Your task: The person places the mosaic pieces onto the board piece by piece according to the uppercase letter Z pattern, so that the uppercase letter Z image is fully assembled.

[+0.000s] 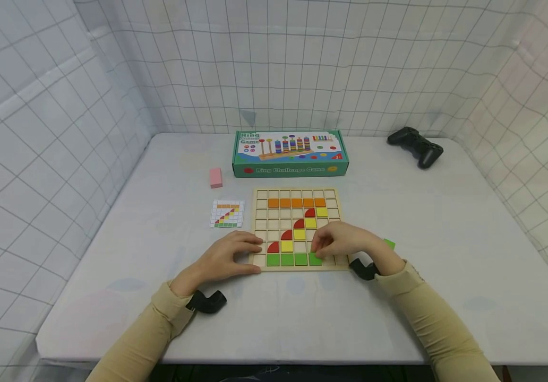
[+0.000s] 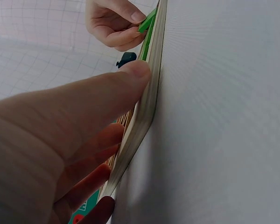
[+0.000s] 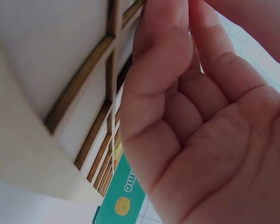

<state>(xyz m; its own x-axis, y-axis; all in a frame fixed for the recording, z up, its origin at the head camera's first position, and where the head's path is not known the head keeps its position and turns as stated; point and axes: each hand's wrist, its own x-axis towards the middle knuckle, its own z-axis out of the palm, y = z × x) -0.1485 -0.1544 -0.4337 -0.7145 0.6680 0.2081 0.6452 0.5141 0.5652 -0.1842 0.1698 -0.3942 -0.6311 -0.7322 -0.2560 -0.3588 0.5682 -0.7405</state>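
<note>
A wooden grid board (image 1: 259, 260) lies on the table, with orange squares across an upper row, a diagonal of red quarter-circles and yellow squares, and several green squares in the bottom row. My right hand (image 1: 343, 239) pinches a green square tile (image 2: 148, 23) between thumb and fingertips at the bottom row; in the left wrist view the tile is tilted. My left hand (image 1: 228, 255) touches the board's left edge, fingers spread and thumb near the front corner. Left of the board lies a pattern card (image 1: 227, 214) printed with the same colours.
A green game box (image 1: 290, 171) lies behind the board, with a pink block (image 1: 215, 178) to its left. At the back right is a black game controller (image 1: 414, 147). Another green piece (image 1: 389, 243) shows partly behind my right wrist.
</note>
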